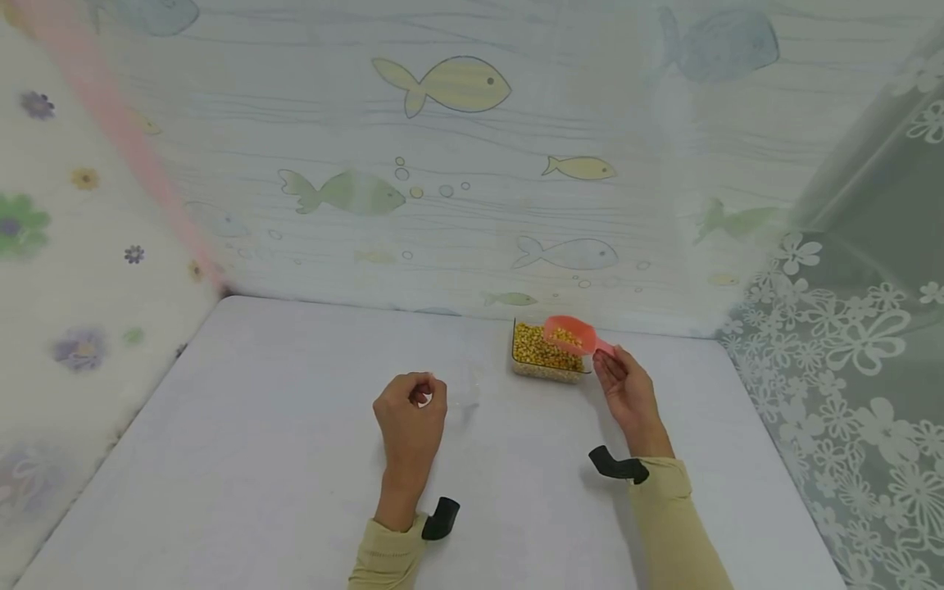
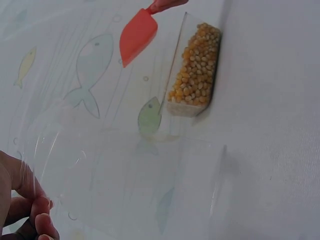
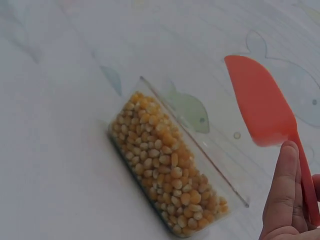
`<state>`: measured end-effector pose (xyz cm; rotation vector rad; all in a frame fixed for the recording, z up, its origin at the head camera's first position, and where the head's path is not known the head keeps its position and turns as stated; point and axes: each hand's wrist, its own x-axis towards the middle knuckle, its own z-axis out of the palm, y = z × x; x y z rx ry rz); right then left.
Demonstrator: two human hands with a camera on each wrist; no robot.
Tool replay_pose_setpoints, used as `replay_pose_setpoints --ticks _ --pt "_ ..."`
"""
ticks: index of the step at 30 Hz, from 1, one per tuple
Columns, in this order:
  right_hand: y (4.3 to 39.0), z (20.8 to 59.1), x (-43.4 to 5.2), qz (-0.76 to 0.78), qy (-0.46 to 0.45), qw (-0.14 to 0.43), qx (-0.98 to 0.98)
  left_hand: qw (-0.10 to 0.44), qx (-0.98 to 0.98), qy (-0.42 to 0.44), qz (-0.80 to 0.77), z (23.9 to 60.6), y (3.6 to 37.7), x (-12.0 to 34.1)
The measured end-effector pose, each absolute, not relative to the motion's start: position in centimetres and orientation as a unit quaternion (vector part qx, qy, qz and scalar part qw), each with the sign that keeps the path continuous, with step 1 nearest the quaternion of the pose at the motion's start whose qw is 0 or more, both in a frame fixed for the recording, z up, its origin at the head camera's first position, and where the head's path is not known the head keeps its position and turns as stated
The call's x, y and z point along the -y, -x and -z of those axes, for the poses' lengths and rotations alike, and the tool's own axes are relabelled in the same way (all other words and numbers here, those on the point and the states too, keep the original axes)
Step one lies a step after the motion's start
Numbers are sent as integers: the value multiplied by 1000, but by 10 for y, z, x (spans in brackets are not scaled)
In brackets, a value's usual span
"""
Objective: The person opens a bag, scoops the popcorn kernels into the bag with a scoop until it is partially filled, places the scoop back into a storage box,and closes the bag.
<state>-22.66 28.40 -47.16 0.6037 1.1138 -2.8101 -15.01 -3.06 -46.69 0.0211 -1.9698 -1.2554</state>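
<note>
Currently, right grip (image 1: 627, 395) pinches scoop (image 3: 262, 102), corn (image 1: 565, 338) loaded, box (image 2: 187, 109) just left; left grip (image 1: 410, 412) pinches clear plastic (image 2: 130, 172). Scooping seems done; emptying remains.

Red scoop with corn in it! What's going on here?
A person is scooping corn. Their right hand holds the red scoop by its handle, raised, with some corn kernels in it. Close by, a clear container stands on the white table with lots more corn inside. The left hand pinches something see-through, which looks like a plastic bag, and no corn shows in it.
</note>
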Motion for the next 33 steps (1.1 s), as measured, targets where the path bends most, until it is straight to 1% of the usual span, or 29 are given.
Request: replay_pose_setpoints --ticks 18,24,33 --pt "216 455 -275 920 -162 38 -354 396 773 -8 496 467 151 32" --pt "208 451 -273 918 -159 49 -359 409 766 -10 497 467 152 31" --pt "196 446 -262 915 -115 63 -382 419 753 -18 507 466 150 31"
